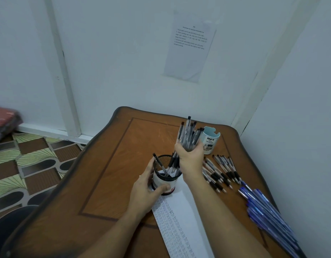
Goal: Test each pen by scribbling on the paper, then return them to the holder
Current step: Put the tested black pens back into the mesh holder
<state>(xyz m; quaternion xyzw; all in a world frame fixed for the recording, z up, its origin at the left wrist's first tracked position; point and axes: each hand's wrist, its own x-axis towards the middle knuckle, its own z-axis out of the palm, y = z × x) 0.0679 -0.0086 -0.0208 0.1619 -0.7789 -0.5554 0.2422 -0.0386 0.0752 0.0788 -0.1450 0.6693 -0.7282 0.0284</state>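
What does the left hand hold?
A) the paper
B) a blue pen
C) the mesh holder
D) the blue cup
C: the left hand grips the mesh holder, while the right hand holds a bundle of pens over it.

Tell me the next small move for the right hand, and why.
Probably lower the bundle of black pens straight down into the mesh holder, then loosen the fingers. The right hand grips the bundle with its lower ends at the holder's mouth, and the left hand grips the holder's wall, steadying it.
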